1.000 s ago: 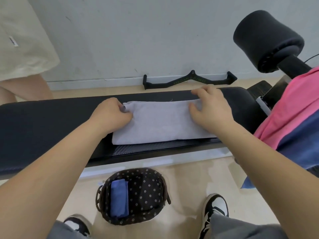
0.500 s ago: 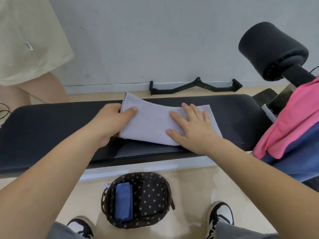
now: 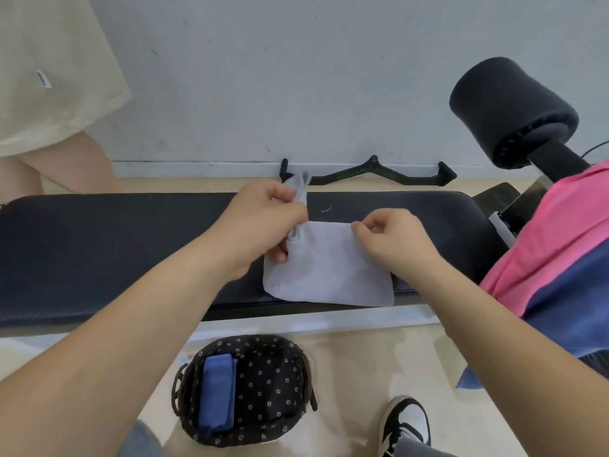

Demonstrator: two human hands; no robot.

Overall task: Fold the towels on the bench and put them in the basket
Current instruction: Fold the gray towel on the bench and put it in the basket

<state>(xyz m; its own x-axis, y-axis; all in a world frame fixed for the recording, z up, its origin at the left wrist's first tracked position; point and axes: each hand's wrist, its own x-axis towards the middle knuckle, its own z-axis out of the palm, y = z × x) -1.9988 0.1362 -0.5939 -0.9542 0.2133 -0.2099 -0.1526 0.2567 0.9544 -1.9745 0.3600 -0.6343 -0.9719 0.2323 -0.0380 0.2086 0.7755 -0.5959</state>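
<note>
left hand (image 3: 260, 225) fingers pinch grey towel (image 3: 329, 268) end, tips hidden | right hand (image 3: 392, 239) fingers pinch far edge

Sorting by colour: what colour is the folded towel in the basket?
Blue; the folded towel shows best in head view.

I'm looking into what seems to be a gym or home workout room: a long black padded surface (image 3: 99, 245) like a weight bench runs left to right, a thick black foam roller pad (image 3: 510, 107) stands on a post at the far right, and a black cable-machine handle (image 3: 372, 173) lies on the beige floor (image 3: 356, 357) against the bare grey wall (image 3: 296, 77)
</note>
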